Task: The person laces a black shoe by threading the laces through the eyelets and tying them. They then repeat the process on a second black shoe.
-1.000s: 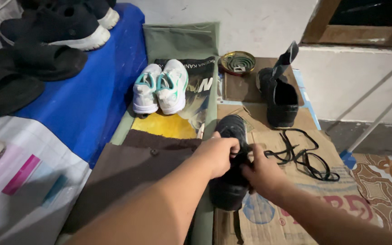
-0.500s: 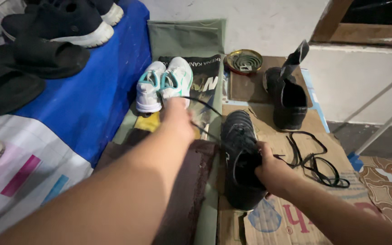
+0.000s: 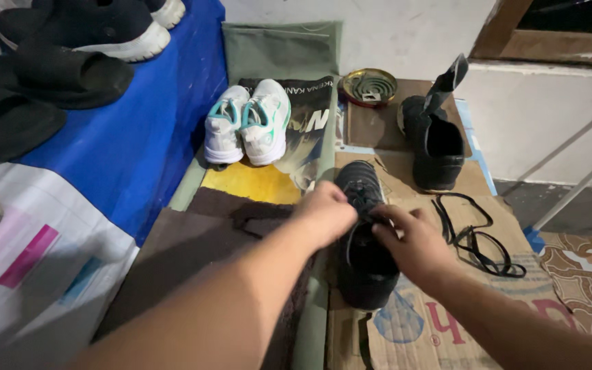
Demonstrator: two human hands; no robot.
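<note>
Here we lace the black shoe [image 3: 363, 240]: left hand [image 3: 323, 216] and right hand [image 3: 412, 240] pinch its lace; next, careful threading.

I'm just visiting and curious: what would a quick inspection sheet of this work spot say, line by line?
Surface: flattened cardboard on the floor, with dark cloth and a blue sheet to the left.
Job's things: a black shoe lies on the cardboard under both hands.
Clutter: white and teal sneakers, second black shoe with tongue up, loose black lace, round tin, black sandals.
Grips: left hand and right hand both pinch at the shoe's lacing; what each pinches cannot be told.
Cables: nothing seen.
Surroundings: pale wall, patterned floor tile.
</note>
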